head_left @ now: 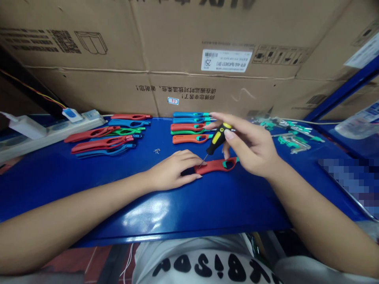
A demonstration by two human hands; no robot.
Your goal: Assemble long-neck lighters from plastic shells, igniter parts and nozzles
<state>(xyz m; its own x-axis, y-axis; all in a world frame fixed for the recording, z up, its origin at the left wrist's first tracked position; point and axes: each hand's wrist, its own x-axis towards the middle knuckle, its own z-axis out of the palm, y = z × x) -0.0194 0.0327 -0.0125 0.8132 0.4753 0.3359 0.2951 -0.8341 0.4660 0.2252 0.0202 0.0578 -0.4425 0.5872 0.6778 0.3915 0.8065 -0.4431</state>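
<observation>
My right hand [251, 144] grips a small black and yellow screwdriver [218, 139], tilted with its shaft pointing down to the left. Its tip meets the handle end of a red long-nosed lighter [216, 167] lying flat on the blue table. My left hand [176, 169] pinches that same end between fingers and thumb. A green part shows at the lighter's trigger opening; its far end is hidden behind my right hand. Just beyond my left hand lie a few tiny screws [156, 151].
Assembled lighters [189, 139] lie in a row behind my hands. Red, blue and green lighter shells [102, 144] are piled left. Metal rods with green parts [291, 141] lie at right. A power strip [63, 130] and a large cardboard box [177, 85] border the table [183, 209].
</observation>
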